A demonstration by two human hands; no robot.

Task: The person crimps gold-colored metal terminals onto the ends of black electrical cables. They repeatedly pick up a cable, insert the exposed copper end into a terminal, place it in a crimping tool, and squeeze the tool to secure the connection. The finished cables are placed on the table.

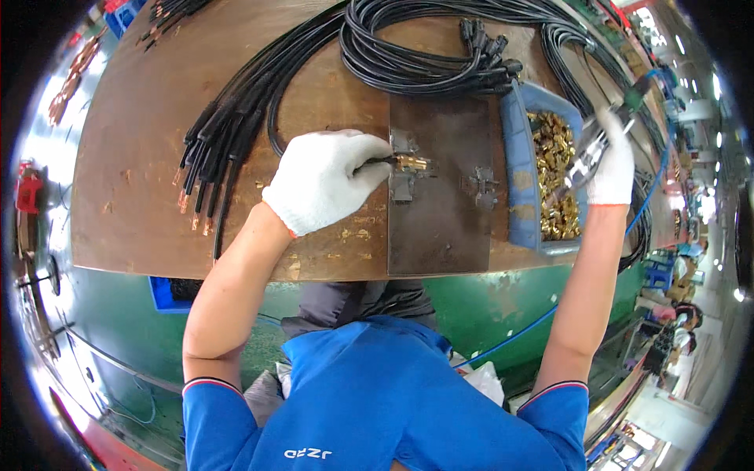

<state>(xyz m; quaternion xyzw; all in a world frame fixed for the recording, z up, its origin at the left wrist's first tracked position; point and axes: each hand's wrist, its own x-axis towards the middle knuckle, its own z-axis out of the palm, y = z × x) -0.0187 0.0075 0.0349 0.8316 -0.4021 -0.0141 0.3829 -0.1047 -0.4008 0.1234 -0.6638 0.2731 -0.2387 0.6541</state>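
My left hand (pixel 328 179), in a white knit glove, pinches the end of a black cable (pixel 380 161). Brass-coloured terminals (pixel 411 162) stick out past that end, lying at a small metal fixture (pixel 403 187) on a dark plate (pixel 440 235). On the right, my gloved right hand (pixel 611 166) is wrapped round a silver hand-held power tool (pixel 586 161), which looks air-driven and is partly blurred. Its tip points down toward the blue bin (pixel 522 184), which is full of small brass fittings (pixel 552 153).
A second small fixture (pixel 483 187) sits on the plate's right side. Coiled black cables (pixel 369 55) with connectors lie at the back. A bundle of cables with bare copper ends (pixel 224 129) spreads over the left. A blue hose (pixel 656 184) runs down the right side.
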